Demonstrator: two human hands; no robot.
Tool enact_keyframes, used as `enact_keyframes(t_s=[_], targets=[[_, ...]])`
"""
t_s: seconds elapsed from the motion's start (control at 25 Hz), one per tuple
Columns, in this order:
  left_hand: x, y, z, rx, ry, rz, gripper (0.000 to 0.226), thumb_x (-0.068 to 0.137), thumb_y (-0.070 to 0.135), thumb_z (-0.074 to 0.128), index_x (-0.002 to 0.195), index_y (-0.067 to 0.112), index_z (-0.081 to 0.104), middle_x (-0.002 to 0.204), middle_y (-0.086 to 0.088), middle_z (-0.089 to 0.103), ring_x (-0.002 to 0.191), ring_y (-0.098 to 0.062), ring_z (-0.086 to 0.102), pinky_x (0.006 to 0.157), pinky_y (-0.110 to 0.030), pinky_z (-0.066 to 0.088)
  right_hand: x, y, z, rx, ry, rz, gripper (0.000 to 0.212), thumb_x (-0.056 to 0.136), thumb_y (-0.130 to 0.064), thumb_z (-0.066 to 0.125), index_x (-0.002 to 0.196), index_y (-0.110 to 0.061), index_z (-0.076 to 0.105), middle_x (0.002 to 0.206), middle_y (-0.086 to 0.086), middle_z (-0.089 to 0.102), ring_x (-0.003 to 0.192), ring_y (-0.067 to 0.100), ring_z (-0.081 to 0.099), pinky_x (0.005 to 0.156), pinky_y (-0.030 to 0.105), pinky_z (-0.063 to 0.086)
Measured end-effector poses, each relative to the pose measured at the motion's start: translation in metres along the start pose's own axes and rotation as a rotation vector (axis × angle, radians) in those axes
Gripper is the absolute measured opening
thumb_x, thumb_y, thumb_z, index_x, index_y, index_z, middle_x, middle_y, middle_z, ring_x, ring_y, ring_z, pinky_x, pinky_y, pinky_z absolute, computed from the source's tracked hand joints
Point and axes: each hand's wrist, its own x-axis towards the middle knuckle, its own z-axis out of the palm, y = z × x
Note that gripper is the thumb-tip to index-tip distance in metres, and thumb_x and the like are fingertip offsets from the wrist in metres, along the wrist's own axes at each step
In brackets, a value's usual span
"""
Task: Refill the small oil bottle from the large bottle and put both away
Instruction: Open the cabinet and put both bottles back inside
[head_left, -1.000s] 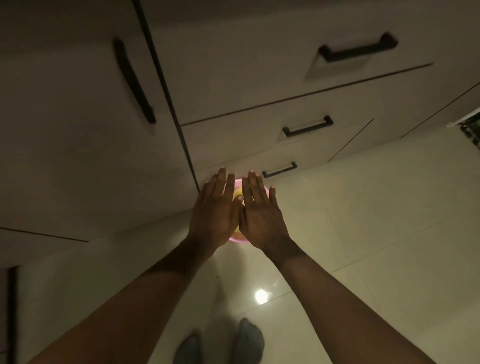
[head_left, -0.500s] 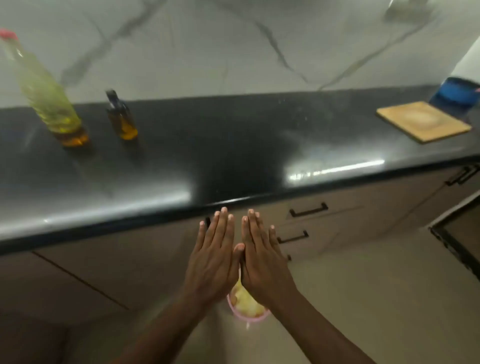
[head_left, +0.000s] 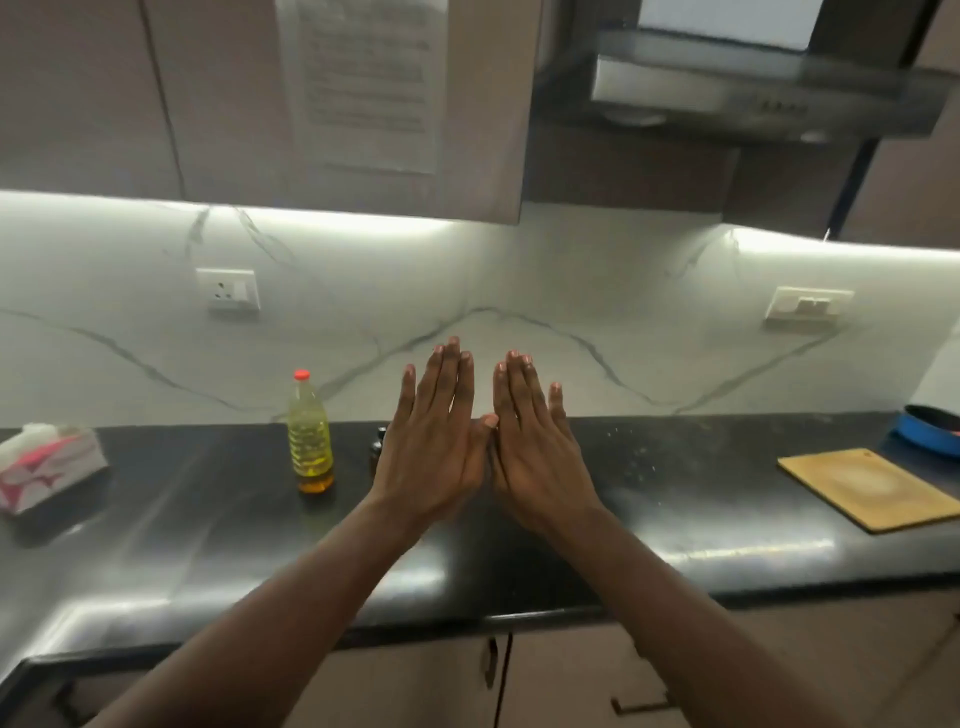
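Head view swung up from floor and drawers to countertop (head_left: 675, 499). Left hand (head_left: 434, 447), right hand (head_left: 535, 452) flat, thumbs touching, empty. Large oil bottle (head_left: 310, 436) upright, capped, left of hands; small oil bottle (head_left: 377, 448) mostly hidden behind left hand. Refill not begun.

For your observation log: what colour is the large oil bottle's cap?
The cap is red; head view shows it best.

Open bench (head_left: 675, 483) runs between the oil bottle (head_left: 310, 441) and the chopping board (head_left: 872, 488); a tissue box (head_left: 49, 465) stands far left, a blue pan (head_left: 932, 428) far right.
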Motion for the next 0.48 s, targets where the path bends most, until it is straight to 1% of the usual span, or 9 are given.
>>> enact_keyframes(t_s=[0.08, 0.16, 0.24, 0.28, 0.32, 0.36, 0.44, 0.48], targets=[[0.031, -0.016, -0.026, 0.050, 0.041, -0.005, 0.074, 0.104, 0.048, 0.008, 0.164, 0.005, -0.001, 0.171, -0.015, -0.012, 0.160, -0.028, -0.011, 0.130, -0.051, 0.000, 0.038, -0.009, -0.015, -0.038, 0.058, -0.006, 0.068, 0.108, -0.041, 0.014, 0.164, -0.012, -0.011, 0.171, 0.007, -0.022, 0.157, 0.016, -0.024, 0.130, 0.049, -0.008], [0.062, -0.030, -0.052, 0.096, 0.105, 0.006, 0.076, 0.103, 0.052, 0.002, 0.164, 0.008, 0.000, 0.172, -0.014, -0.010, 0.160, -0.029, -0.010, 0.130, -0.052, 0.000, 0.077, -0.016, -0.032, -0.073, 0.139, -0.021, 0.068, 0.109, -0.043, 0.017, 0.165, -0.013, -0.008, 0.173, 0.005, -0.019, 0.157, 0.016, -0.023, 0.129, 0.047, -0.011], [0.092, -0.045, -0.074, 0.116, 0.188, 0.053, 0.075, 0.103, 0.054, -0.003, 0.164, 0.011, 0.007, 0.173, -0.014, 0.000, 0.160, -0.031, -0.001, 0.129, -0.055, 0.004, 0.115, -0.021, -0.049, -0.082, 0.230, -0.043, 0.068, 0.110, -0.045, 0.021, 0.166, -0.015, -0.003, 0.174, 0.004, -0.015, 0.157, 0.015, -0.023, 0.127, 0.043, -0.016], [0.109, -0.052, -0.081, 0.119, 0.223, 0.080, 0.073, 0.104, 0.052, -0.002, 0.164, 0.012, 0.011, 0.172, -0.015, 0.006, 0.160, -0.033, 0.004, 0.129, -0.057, 0.007, 0.133, -0.022, -0.057, -0.074, 0.263, -0.045, 0.068, 0.110, -0.046, 0.021, 0.167, -0.015, 0.000, 0.174, 0.003, -0.013, 0.158, 0.015, -0.021, 0.127, 0.042, -0.016], [0.125, -0.059, -0.087, 0.127, 0.247, 0.103, 0.069, 0.106, 0.048, 0.005, 0.164, 0.012, 0.015, 0.172, -0.015, 0.010, 0.160, -0.034, 0.009, 0.128, -0.058, 0.009, 0.149, -0.021, -0.063, -0.053, 0.293, -0.038, 0.067, 0.109, -0.047, 0.019, 0.167, -0.016, 0.002, 0.175, 0.003, -0.009, 0.159, 0.017, -0.017, 0.128, 0.042, -0.013], [0.141, -0.066, -0.089, 0.148, 0.263, 0.118, 0.065, 0.107, 0.041, 0.016, 0.164, 0.011, 0.018, 0.172, -0.015, 0.013, 0.160, -0.035, 0.011, 0.128, -0.058, 0.011, 0.164, -0.019, -0.069, -0.022, 0.325, -0.019, 0.067, 0.109, -0.047, 0.018, 0.167, -0.016, 0.006, 0.175, 0.004, -0.002, 0.161, 0.019, -0.010, 0.129, 0.044, -0.006], [0.175, -0.080, -0.090, 0.213, 0.285, 0.129, 0.068, 0.101, 0.028, 0.037, 0.164, 0.010, 0.020, 0.171, -0.017, 0.016, 0.159, -0.036, 0.014, 0.128, -0.058, 0.012, 0.196, -0.012, -0.077, 0.070, 0.394, 0.058, 0.064, 0.108, -0.039, 0.027, 0.166, -0.013, 0.015, 0.174, 0.008, 0.014, 0.161, 0.025, 0.011, 0.129, 0.046, 0.013], [0.193, -0.087, -0.088, 0.260, 0.287, 0.143, 0.072, 0.098, 0.027, 0.046, 0.163, 0.009, 0.021, 0.171, -0.018, 0.017, 0.159, -0.037, 0.015, 0.127, -0.058, 0.013, 0.213, -0.004, -0.081, 0.124, 0.424, 0.100, 0.062, 0.108, -0.034, 0.035, 0.164, -0.012, 0.021, 0.172, 0.010, 0.022, 0.158, 0.027, 0.022, 0.126, 0.045, 0.024]])
